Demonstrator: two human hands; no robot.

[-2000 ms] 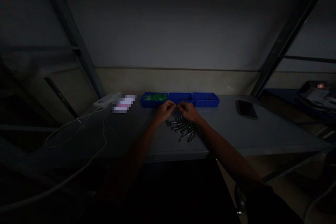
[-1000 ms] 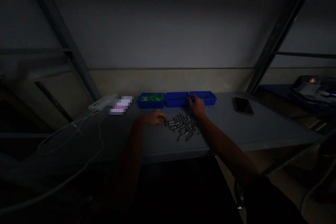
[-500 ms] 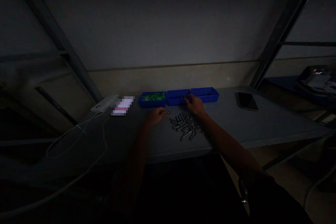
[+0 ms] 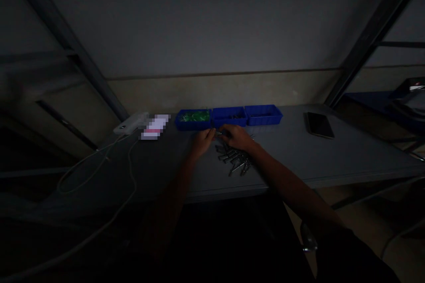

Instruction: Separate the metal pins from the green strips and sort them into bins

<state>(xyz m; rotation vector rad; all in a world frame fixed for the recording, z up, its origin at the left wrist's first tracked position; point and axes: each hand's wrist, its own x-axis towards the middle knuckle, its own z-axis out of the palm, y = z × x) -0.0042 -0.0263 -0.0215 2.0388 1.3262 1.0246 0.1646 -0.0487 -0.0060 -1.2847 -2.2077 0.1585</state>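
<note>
Right hand [image 4: 235, 136] has left the middle blue bin [image 4: 229, 122], meets left hand [image 4: 202, 142] at frame centre: now 2-handed work. Left fingers pinch 1 metal part [image 4: 218, 133]; right grip, can't tell.

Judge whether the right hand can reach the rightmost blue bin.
Probably yes: the right hand, busy at a metal part, is close, and nothing visible blocks the open-topped rightmost blue bin.

Slim silvery metal parts [image 4: 235, 159] lie loosely heaped — one small shiny piece [image 4: 218, 133] held just beyond them.
</note>
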